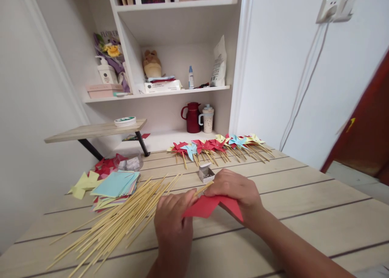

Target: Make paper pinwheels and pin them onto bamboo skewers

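Over the near middle of the table I hold a red paper pinwheel [203, 208] and a thin wooden stick [203, 188]. My left hand [174, 215] is closed, its thumb along the stick beside the paper's left edge. Gripping the pinwheel from above is my right hand [236, 191], whose fingers curl over the paper near the stick's tip. The join between stick and paper is mostly hidden by my fingers. Just beyond my hands stands a small open white box [206, 173] with small metal bits inside.
Loose wooden sticks [127, 217] lie spread at left, beside a stack of coloured paper squares [117, 184] and a yellow paper pinwheel [83, 184]. Several pinwheels on sticks [212, 146] line the back edge. A dark red jug [193, 118] and a cup [208, 119] stand behind.
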Demonstrator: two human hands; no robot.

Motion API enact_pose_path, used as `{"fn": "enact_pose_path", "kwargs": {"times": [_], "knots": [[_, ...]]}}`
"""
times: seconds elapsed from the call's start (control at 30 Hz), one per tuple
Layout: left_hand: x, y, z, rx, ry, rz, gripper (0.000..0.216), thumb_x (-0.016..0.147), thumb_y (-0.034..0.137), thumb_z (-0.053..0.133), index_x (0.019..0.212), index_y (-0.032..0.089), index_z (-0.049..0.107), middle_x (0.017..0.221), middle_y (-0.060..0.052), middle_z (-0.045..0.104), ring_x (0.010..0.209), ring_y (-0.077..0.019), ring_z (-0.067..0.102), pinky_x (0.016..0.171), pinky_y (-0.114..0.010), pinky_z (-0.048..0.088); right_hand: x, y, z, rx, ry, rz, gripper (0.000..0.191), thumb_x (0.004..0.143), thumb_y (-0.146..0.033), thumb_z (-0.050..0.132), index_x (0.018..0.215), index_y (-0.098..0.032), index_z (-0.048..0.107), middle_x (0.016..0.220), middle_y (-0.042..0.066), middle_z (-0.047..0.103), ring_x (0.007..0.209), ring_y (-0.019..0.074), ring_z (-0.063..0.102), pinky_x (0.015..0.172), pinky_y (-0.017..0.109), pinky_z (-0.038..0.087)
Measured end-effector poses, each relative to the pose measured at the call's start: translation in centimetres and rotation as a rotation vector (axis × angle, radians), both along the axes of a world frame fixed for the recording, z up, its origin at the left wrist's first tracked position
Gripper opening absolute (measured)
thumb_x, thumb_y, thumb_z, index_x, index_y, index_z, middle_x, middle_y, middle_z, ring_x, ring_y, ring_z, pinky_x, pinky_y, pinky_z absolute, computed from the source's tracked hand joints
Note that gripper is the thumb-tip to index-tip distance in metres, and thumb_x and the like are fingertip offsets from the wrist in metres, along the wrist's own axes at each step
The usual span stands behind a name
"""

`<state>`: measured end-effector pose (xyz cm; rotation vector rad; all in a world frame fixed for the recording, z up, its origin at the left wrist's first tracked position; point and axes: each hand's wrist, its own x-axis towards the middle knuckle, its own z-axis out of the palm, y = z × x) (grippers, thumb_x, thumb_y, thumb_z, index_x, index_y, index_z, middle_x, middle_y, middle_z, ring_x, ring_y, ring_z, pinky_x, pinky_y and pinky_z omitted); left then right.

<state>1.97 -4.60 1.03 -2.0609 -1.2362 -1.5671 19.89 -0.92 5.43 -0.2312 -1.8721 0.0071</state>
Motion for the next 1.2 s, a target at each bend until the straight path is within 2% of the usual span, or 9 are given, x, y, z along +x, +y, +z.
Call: {"fn": "enact_pose_path", "kwargs": {"times": [0.13,0.3,0.57,0.8,0.9,1.1,1.2], "knots": [[-0.2,0.0,-0.2,0.001,0.023,0.007,0.042,0.079,0.001,0.047,0.104,0.024,0.070,0.089,0.002,0.077,0.077,-0.0182,0.070,0.073,-0.035,0.047,0.0,0.0,0.1,-0.001,0.001,0.000,0.014,0.094,-0.019,0.057,0.091,-0.018,0.071,0.073,0.005,0.072,0.062,0.0163,0.063,0.059,0.032,0.047],[-0.3,0.6,-0.9,0.086,0.008,-0.010,0.047,0.075,0.000,0.045,0.107,0.026,0.069,0.085,0.003,0.076,0.072,-0.0174,0.068,0.071,-0.034,0.045,-0.1,0.0,0.1,0.006,0.001,-0.019,0.015,0.094,-0.019,0.056,0.090,-0.018,0.071,0.072,0.005,0.072,0.060,0.0161,0.061,0.059,0.031,0.047],[-0.2,0.5,-0.9,0.107,0.016,-0.018,0.034,0.085,0.006,0.050,0.108,0.024,0.069,0.083,0.001,0.075,0.072,-0.0169,0.067,0.069,-0.033,0.045,0.1,0.1,-0.1,0.002,-0.008,-0.033,0.012,0.093,-0.024,0.060,0.090,-0.019,0.071,0.070,0.004,0.072,0.060,0.0161,0.061,0.058,0.032,0.046],[-0.2,0.6,-0.6,0.159,0.043,-0.028,0.032,0.087,0.007,0.050,0.106,0.024,0.069,0.083,0.000,0.076,0.070,-0.0157,0.067,0.066,-0.032,0.045,0.1,0.0,0.0,-0.020,-0.019,-0.020,0.017,0.095,-0.029,0.057,0.091,-0.020,0.070,0.074,0.005,0.074,0.062,0.0168,0.063,0.061,0.033,0.049],[-0.1,0.7,-0.6,0.187,0.055,-0.025,0.029,0.088,0.009,0.053,0.107,0.024,0.069,0.083,0.000,0.076,0.068,-0.0154,0.067,0.065,-0.032,0.045,0.2,-0.1,0.1,-0.022,-0.019,-0.021,0.014,0.095,-0.026,0.057,0.092,-0.019,0.069,0.074,0.005,0.074,0.063,0.0171,0.064,0.061,0.033,0.049],[0.0,0.6,-0.6,0.174,0.020,-0.034,0.030,0.088,0.008,0.051,0.106,0.025,0.069,0.086,0.000,0.077,0.069,-0.0153,0.068,0.068,-0.032,0.047,0.2,-0.1,0.1,-0.012,-0.030,-0.036,0.013,0.095,-0.025,0.057,0.091,-0.020,0.068,0.075,0.005,0.074,0.064,0.0174,0.065,0.062,0.032,0.050],[0.0,0.4,-0.5,0.106,0.016,-0.017,0.030,0.087,0.008,0.049,0.103,0.024,0.069,0.086,0.001,0.077,0.074,-0.0163,0.070,0.068,-0.032,0.048,0.3,0.0,0.1,-0.009,-0.030,-0.026,0.014,0.095,-0.026,0.056,0.094,-0.020,0.069,0.076,0.005,0.074,0.064,0.0175,0.065,0.062,0.032,0.050]]}}
